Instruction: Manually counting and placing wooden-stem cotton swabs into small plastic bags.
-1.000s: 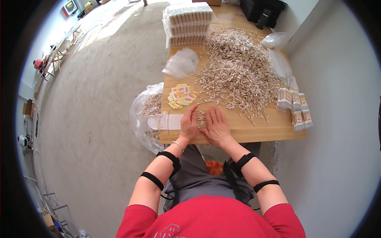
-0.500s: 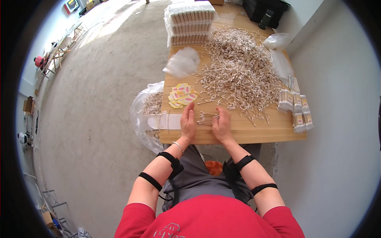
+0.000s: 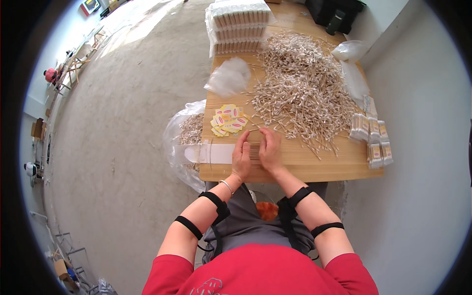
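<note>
My left hand (image 3: 241, 156) and my right hand (image 3: 271, 149) press flat against either side of a small row of thin wooden swab sticks (image 3: 254, 151) near the front edge of the wooden table (image 3: 305, 169). The sticks lie squeezed between my palms. A big loose heap of the same sticks (image 3: 302, 91) spreads across the table's middle, just beyond my fingertips. Yellow and red paper labels (image 3: 228, 119) lie in a small pile to the left of the heap.
Filled small packets (image 3: 371, 140) line the right edge. Stacked packed boxes (image 3: 239, 25) stand at the far end, with crumpled clear bags (image 3: 229, 77) nearby. A white strip (image 3: 211, 153) hangs off the left edge above a plastic bag of sticks (image 3: 189, 132). Concrete floor lies to the left.
My hands moved apart a little, then closed in again on the row of sticks, which now lies straighter between my palms.
</note>
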The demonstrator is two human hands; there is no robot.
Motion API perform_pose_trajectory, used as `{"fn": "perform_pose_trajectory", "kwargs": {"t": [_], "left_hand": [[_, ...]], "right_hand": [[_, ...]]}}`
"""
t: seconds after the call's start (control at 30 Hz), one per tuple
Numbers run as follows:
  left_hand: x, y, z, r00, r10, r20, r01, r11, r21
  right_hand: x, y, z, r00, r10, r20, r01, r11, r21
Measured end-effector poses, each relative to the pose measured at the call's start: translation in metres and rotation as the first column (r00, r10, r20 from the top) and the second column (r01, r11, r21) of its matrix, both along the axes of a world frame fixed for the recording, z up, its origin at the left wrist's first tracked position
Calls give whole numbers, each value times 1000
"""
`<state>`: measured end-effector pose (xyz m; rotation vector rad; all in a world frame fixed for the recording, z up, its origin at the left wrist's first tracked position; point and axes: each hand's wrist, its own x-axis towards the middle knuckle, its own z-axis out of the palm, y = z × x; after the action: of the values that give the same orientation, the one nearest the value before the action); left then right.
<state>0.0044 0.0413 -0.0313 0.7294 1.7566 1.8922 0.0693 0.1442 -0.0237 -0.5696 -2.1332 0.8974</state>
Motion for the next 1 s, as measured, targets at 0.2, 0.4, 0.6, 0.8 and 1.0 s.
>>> {"fn": "perform_pose_trajectory", "kwargs": {"t": [0.2,0.4,0.6,0.8,1.0], "left_hand": [[3,6,-3,992,111,54,-117,985,124],[2,7,-1,986,119,118,-138,976,170],[2,8,1,987,139,82,-149,980,128],[-2,7,-6,986,110,125,-128,982,141],[-4,3,-7,990,-4,144,-12,994,109]], "right_hand": [[-10,36,20,935,-132,329,16,943,333],[-4,41,9,935,-65,349,-76,923,376],[7,38,9,947,36,320,-151,928,342],[26,22,14,968,100,230,-117,991,63],[19,-13,0,998,-54,-35,41,953,-301]]}}
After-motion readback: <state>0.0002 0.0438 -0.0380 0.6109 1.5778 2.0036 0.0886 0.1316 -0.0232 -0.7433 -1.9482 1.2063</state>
